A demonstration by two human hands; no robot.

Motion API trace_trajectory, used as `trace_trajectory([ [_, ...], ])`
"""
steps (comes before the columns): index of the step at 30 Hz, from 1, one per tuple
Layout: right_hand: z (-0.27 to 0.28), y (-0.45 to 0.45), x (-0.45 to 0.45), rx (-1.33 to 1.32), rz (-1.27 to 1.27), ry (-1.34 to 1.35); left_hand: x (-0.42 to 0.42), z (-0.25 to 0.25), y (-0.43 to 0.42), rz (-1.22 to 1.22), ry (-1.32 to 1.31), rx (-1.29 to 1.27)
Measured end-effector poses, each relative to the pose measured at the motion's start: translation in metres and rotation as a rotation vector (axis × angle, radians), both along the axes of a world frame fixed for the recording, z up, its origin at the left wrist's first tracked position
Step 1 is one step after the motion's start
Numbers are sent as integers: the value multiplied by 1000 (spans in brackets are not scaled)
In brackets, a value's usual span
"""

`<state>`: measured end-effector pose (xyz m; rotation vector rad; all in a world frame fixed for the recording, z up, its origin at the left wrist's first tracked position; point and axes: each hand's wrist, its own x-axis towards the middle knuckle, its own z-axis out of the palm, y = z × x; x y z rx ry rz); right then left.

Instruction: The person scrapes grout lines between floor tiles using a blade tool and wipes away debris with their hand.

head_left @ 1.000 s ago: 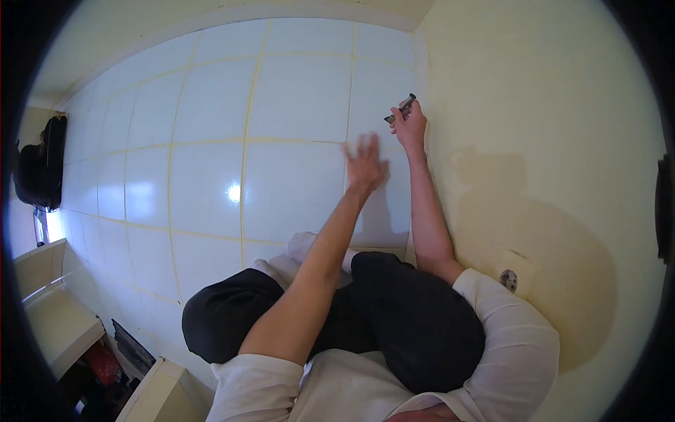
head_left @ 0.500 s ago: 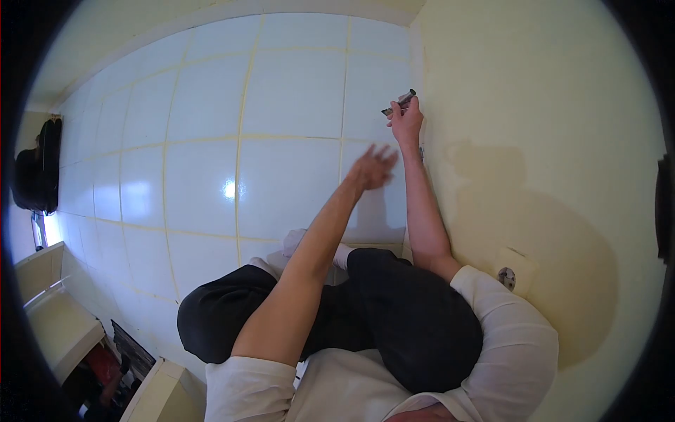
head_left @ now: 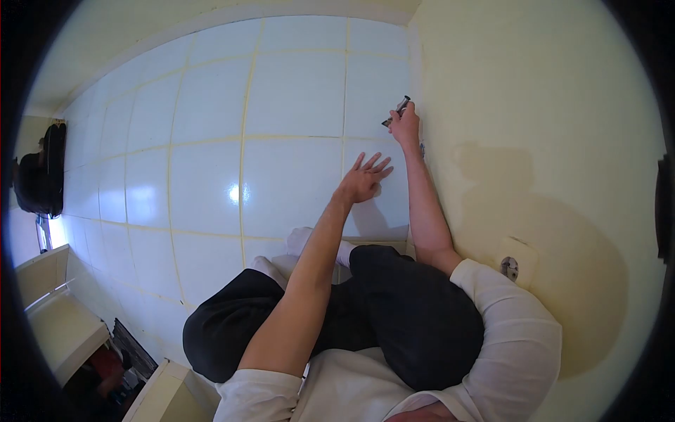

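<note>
My right hand [head_left: 404,126] is closed around a small dark and metallic tool [head_left: 401,109], near the corner where the white tiles meet the yellowish wall. The tool's pointed end faces down-left, and the fingers partly hide its middle. My left hand [head_left: 362,179] is spread over the white tiled surface [head_left: 292,183], lower and to the left, with nothing in it. Whether it touches the tiles I cannot tell. A small object [head_left: 422,149], too small to make out, shows beside my right wrist at the wall's foot.
The yellowish wall [head_left: 485,91] runs along the right, with a round socket [head_left: 510,268] low on it. My crossed legs [head_left: 415,316] are below my hands. Black bulky items [head_left: 43,172] stand far left. Pale furniture [head_left: 67,330] and part of a person [head_left: 105,383] show at lower left.
My left hand has moved slightly down and left from its position one second ago, and its fingers show more sharply. The tool in my right hand has tilted more upright.
</note>
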<state>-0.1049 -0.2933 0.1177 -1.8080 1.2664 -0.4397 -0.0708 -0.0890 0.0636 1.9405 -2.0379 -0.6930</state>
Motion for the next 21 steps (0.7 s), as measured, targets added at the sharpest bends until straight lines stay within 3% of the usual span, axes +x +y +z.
trace_trajectory([
  [1, -8, -4, -4, 26, 4, 50, -3, -1, 2, 26, 79, -8],
  [2, -15, -7, -8, -133, 62, 100, -2, -3, 2, 52, 151, -20],
  [4, -32, -18, -14, -457, 176, 202, 8, 26, 5, 287, 56, 52],
  [7, -21, -17, -10, -21, 138, 298, 32, 32, 18, 569, -9, 208],
  [9, -13, -16, -9, -51, 170, 331, 49, 39, 26, 644, 21, 352],
  [13, -2, -10, -9, -159, 236, 418, 55, 32, 22, 588, 28, 403],
  [21, 1, -2, -6, -161, 206, 387, 50, 33, 24, 619, 47, 376],
])
